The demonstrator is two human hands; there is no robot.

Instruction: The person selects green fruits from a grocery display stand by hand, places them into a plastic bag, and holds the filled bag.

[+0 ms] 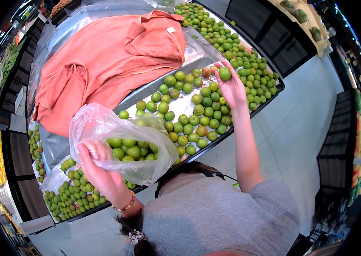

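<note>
My left hand (99, 173), with a beaded bracelet at the wrist, is closed on the rim of a clear plastic bag (84, 121). The bag's mouth gapes, and several round green fruits (133, 152) lie inside. My right hand (234, 89) is raised at the right side of the display, with one round green fruit (225, 74) held against its fingers. Below and left of it, loose fruits of the same kind (198, 109) are spread over a pale liner, a few with brownish patches. Their exact kind is not certain; they resemble jujubes or green plums.
A coral-red cloth (112, 59) covers much of the display's middle. More green fruits are heaped at the far right (219, 36) and near left (76, 192). The stand's dark edge (210, 147) runs before my body. Produce shelves (338, 145) and tiled floor (274, 141) lie to the right.
</note>
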